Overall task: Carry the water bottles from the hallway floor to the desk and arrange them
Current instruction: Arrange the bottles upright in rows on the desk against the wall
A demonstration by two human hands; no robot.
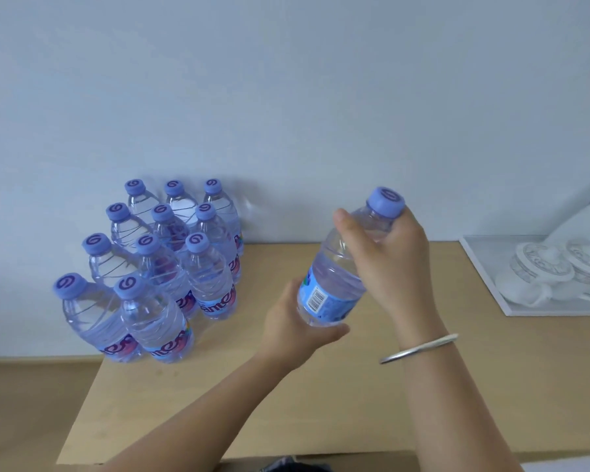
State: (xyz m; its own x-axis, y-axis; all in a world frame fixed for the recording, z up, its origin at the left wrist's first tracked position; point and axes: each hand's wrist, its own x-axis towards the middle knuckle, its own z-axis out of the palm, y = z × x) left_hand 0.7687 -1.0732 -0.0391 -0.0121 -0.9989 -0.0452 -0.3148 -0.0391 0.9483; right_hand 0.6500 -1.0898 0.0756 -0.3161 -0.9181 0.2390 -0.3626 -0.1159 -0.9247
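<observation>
A clear water bottle [334, 284] with a purple-blue cap and a blue label is held tilted above the light wooden desk [252, 396]. My right hand [392, 264] grips its neck and shoulder just under the cap. My left hand [293, 332] cups and grips its base from below. Several matching bottles [157, 267] stand upright in tidy rows at the desk's back left, against the wall.
A white tray [484, 267] at the right edge of the desk holds white lidded cups and a white paper bag. A pale wall rises right behind the desk. A lower wooden surface [31, 403] shows at the left.
</observation>
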